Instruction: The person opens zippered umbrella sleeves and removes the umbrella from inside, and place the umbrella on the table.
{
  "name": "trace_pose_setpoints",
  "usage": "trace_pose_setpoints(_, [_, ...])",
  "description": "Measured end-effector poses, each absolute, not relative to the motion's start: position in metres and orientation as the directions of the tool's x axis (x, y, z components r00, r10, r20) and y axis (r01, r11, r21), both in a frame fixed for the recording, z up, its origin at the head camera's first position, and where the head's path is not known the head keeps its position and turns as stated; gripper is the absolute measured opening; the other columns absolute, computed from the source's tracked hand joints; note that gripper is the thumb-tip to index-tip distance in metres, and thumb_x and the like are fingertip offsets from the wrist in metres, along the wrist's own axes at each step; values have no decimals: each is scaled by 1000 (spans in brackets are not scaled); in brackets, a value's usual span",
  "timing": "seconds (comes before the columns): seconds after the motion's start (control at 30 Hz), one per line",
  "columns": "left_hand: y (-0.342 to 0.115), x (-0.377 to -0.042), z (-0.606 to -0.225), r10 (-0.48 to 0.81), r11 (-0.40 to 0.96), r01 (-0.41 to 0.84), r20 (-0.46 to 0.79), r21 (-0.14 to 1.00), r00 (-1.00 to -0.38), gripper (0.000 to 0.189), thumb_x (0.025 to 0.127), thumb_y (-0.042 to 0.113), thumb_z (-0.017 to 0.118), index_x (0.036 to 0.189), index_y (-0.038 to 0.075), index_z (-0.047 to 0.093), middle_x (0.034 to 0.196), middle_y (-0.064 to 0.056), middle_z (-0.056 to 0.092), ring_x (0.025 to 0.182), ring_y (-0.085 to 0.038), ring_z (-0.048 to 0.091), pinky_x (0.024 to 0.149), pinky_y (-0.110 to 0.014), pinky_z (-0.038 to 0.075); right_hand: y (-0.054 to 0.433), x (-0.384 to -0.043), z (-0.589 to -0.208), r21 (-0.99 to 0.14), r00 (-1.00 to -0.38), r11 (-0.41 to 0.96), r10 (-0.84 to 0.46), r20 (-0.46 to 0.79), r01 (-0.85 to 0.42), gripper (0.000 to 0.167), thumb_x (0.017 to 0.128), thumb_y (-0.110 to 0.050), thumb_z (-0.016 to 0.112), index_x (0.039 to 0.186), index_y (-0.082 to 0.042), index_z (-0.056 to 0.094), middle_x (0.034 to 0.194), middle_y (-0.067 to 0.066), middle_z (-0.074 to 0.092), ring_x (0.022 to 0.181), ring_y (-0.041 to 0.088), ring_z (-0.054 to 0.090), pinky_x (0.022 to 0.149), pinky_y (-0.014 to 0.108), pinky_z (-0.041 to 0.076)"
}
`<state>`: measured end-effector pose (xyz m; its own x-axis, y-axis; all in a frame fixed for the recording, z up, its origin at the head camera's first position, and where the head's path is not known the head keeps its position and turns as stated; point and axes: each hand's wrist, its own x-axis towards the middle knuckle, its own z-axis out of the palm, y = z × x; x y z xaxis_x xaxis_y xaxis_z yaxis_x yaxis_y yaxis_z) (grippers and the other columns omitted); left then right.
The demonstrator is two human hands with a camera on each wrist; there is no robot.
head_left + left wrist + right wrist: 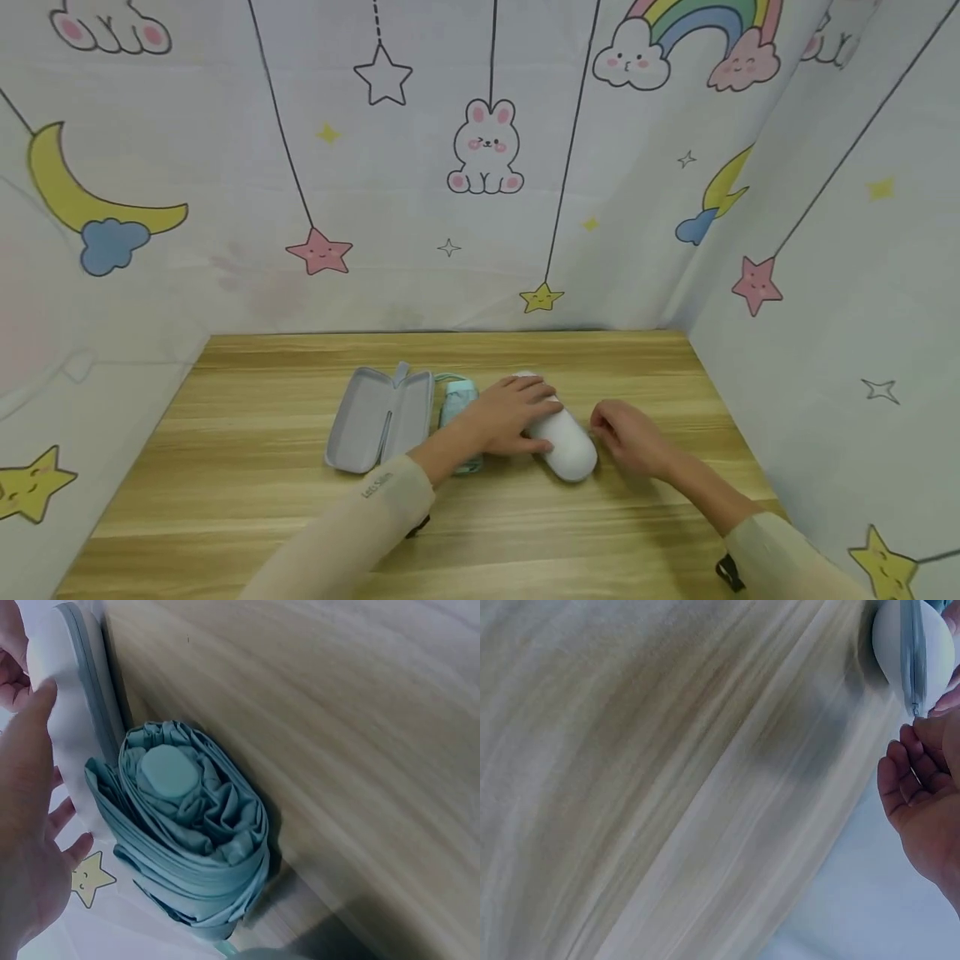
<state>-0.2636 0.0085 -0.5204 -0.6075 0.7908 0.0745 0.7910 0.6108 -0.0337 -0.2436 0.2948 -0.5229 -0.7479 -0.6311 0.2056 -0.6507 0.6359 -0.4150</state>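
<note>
A white zip case (572, 450) with rounded ends lies slanting on the table, a grey-blue zipper (913, 656) running along its side. My left hand (513, 414) holds it from above, thumb and fingers spread across its shell. At the case's right side, my right hand (633, 437) pinches the zipper pull (917, 714) between thumb and forefinger, its other fingers curled in. Close to the left hand lies a folded teal umbrella (199, 825) with a pale round-ended handle, partly hidden by the left forearm in the head view.
A grey hard case (360, 425) lies open to the left of the umbrella, its two halves spread flat. The wooden table (225, 450) ends at a printed cloth backdrop (405, 208) behind and at both sides.
</note>
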Motion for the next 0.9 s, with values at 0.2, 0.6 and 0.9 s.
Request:
trace_pose_setpoints(0.2, [2, -265, -515, 778, 628, 769, 97, -120, -620, 55, 106, 55, 59, 157, 34, 51, 159, 7, 49, 148, -20, 43, 120, -43, 39, 295, -259, -521, -393, -778, 677, -591, 213, -622, 15, 97, 3, 71, 95, -9, 64, 88, -3, 60, 79, 13, 52, 69, 34, 50])
trace_pose_setpoints(0.6, [-6, -264, -516, 749, 661, 750, 95, -31, -656, 57, 105, 44, 67, 157, 29, 52, 151, 4, 55, 138, -23, 51, 112, -41, 47, 290, -289, -523, -322, -764, 695, -607, 218, -644, 11, 100, 2, 68, 96, -8, 63, 90, 1, 61, 84, 19, 59, 73, 41, 53])
trace_pose_setpoints(0.9, [-8, -261, -518, 734, 679, 732, 66, -51, -676, 58, 106, 46, 63, 159, 26, 49, 149, 2, 55, 134, -21, 52, 110, -35, 47, 283, -305, -518, -294, -757, 700, -631, 170, -650, 17, 101, 1, 67, 91, -10, 59, 84, -2, 56, 77, 16, 52, 70, 38, 49])
